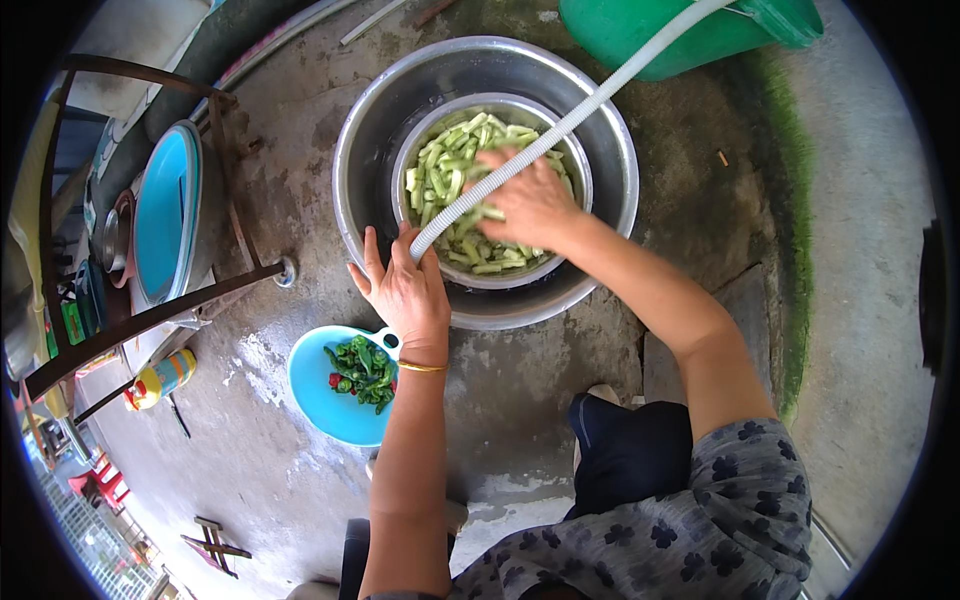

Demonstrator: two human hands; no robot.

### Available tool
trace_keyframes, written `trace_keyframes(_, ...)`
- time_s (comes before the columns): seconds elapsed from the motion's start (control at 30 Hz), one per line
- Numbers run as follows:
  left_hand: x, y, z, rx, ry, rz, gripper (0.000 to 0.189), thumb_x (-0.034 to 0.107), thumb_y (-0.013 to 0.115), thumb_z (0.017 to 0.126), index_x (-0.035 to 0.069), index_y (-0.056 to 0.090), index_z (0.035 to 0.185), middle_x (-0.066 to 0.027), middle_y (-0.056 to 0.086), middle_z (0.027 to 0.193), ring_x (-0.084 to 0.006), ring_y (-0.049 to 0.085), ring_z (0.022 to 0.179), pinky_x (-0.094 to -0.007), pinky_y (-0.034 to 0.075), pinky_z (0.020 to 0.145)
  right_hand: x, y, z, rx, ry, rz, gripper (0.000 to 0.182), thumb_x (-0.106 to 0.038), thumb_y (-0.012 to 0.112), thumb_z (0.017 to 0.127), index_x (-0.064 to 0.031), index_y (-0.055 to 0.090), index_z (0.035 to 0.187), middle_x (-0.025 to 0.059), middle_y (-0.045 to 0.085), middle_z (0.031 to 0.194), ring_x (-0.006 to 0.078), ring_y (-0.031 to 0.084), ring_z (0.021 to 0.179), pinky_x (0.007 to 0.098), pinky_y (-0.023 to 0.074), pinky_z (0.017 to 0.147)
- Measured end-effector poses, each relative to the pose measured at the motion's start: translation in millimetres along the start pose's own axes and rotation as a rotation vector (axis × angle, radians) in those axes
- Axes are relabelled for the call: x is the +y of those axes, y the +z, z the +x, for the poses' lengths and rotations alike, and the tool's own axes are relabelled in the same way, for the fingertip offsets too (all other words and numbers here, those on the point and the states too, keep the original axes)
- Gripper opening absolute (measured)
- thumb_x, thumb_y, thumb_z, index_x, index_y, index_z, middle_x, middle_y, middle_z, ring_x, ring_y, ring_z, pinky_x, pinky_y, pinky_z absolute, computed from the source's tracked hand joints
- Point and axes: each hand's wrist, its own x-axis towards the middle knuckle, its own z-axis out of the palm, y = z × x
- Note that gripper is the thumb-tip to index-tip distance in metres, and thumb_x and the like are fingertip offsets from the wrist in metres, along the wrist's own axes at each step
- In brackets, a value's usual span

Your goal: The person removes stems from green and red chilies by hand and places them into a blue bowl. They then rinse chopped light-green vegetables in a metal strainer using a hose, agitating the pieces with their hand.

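Observation:
A ribbed whitish hose (559,131) slants down from the upper right, and its lower end lies between the fingers of my left hand (411,296). That hand is over the near-left rim of a large metal basin (619,187). Inside the basin sits a smaller metal bowl (401,161) filled with cut pale-green vegetable pieces (442,172). My right hand (532,199) is down among the pieces, its fingers blurred and partly covered by the hose. Whether it grips any pieces is not clear.
A blue plastic colander (322,405) with green and red peppers (364,371) stands beside my left wrist. A green bucket (645,37) is at the top right. To the left are a rusty metal frame (161,322), a blue basin (165,214) and a yellow bottle (165,379).

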Motion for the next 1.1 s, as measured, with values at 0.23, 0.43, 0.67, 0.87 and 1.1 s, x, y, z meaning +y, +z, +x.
trace_keyframes(0.23, 1, 6, 1, 0.013, 0.014, -0.021, 0.032, 0.026, 0.059, 0.094, 0.012, 0.064, 0.123, -0.0028, 0.067, 0.123, -0.0274, 0.039, 0.140, -0.0566, 0.016, 0.118, -24, 3, 19, 0.213, -0.083, 0.016, 0.062, -0.048, 0.065, 0.086, -0.0209, 0.050, 0.140, 0.0099, 0.049, 0.137, 0.0334, 0.045, 0.128, 0.0602, 0.0320, 0.108)
trace_keyframes(0.43, 0, 3, 1, 0.029, 0.013, -0.059, 0.030, 0.025, 0.059, 0.094, 0.011, 0.064, 0.120, -0.0008, 0.065, 0.128, -0.0281, 0.040, 0.139, -0.0574, 0.016, 0.117, 17, 11, 40, 0.510, 0.013, -0.099, 0.044, -0.040, 0.059, 0.091, -0.0065, 0.058, 0.120, 0.0120, 0.051, 0.128, 0.0260, 0.048, 0.118, 0.0447, 0.0401, 0.099)
trace_keyframes(0.67, -3, 9, 2, 0.042, 0.007, -0.040, 0.030, 0.026, 0.059, 0.094, 0.013, 0.064, 0.121, -0.0017, 0.066, 0.126, -0.0277, 0.042, 0.138, -0.0575, 0.018, 0.117, -29, 12, 27, 0.046, -0.263, 0.125, 0.056, -0.050, 0.071, 0.081, -0.0179, 0.060, 0.125, 0.0119, 0.044, 0.140, 0.0340, 0.028, 0.144, 0.0658, 0.0171, 0.117)
trace_keyframes(0.87, 8, 3, 3, 0.029, 0.016, -0.033, 0.030, 0.026, 0.060, 0.094, 0.013, 0.065, 0.120, -0.0019, 0.066, 0.126, -0.0264, 0.043, 0.138, -0.0571, 0.020, 0.117, 27, 13, 32, 0.277, 0.040, 0.015, 0.057, -0.047, 0.073, 0.081, -0.0283, 0.058, 0.132, 0.0127, 0.033, 0.154, 0.0380, 0.021, 0.147, 0.0617, 0.0161, 0.118)
trace_keyframes(1.1, -2, 6, 1, 0.022, -0.008, -0.002, 0.031, 0.025, 0.059, 0.094, 0.011, 0.065, 0.121, -0.0027, 0.066, 0.126, -0.0260, 0.041, 0.138, -0.0571, 0.020, 0.117, -14, 0, 10, 0.012, -0.155, 0.025, 0.065, -0.056, 0.077, 0.072, -0.0324, 0.061, 0.130, 0.0066, 0.038, 0.153, 0.0308, 0.028, 0.143, 0.0534, 0.0309, 0.114)
